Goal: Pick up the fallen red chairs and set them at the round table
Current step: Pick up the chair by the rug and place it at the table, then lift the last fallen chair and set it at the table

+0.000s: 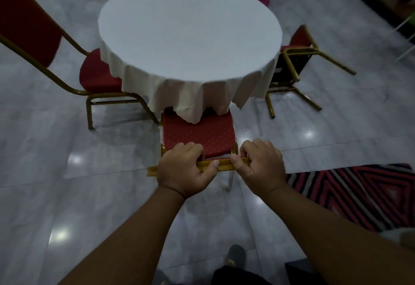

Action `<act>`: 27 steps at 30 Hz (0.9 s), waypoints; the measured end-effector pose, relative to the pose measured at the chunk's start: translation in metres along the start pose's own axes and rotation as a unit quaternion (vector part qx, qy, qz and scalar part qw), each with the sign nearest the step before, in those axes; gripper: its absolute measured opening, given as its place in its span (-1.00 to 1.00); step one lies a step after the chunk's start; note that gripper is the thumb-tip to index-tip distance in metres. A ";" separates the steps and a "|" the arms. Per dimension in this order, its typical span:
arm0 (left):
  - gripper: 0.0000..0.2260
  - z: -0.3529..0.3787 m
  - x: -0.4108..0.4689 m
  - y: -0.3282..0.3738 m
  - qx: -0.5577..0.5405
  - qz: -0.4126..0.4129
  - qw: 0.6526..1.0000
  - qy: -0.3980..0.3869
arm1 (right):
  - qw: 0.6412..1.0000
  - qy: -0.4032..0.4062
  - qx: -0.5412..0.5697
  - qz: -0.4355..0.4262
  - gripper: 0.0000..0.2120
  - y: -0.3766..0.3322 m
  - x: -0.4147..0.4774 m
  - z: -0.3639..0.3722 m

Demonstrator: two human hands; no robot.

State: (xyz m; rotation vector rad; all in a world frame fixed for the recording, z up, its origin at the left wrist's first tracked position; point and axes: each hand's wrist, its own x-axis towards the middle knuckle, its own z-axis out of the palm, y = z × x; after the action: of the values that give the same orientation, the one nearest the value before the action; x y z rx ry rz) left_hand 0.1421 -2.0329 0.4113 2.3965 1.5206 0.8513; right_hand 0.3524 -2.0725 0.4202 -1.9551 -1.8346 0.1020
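Grey marble-tiled floor (67,194) around round white-clothed surface (189,37); left hand (183,172) and right hand (261,167) each closed in a grip on gold top rail of upright red dotted-fabric chair (197,134), seat partly under cloth; tucking-in step, likely; next, righting tipped red gold-framed chair (296,59) lying beside surface's right edge.

A: what's the person wearing?
B: arms bare up to frame edge — no sleeves, no watch, no rings or gloves on left hand (187,167) or right hand (260,165).
A: lower body?
B: dark, prob black, clothing (238,277) at bottom centre. Grey shoe (234,255) w/ a yellowish mark near the toe — blurry, can't tell more.
A: nails?
B: short, unpainted.
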 end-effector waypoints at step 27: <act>-0.54 0.157 0.115 0.255 0.053 0.017 0.949 -0.310 | 0.950 -0.148 -0.101 0.254 -0.48 0.281 -0.010 -0.121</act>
State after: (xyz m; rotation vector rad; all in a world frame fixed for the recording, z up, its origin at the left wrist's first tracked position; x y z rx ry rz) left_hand 0.4615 -2.0266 0.4365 2.4279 1.2865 -0.0119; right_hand 0.6546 -2.1184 0.4213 -2.6454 -1.5043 0.4007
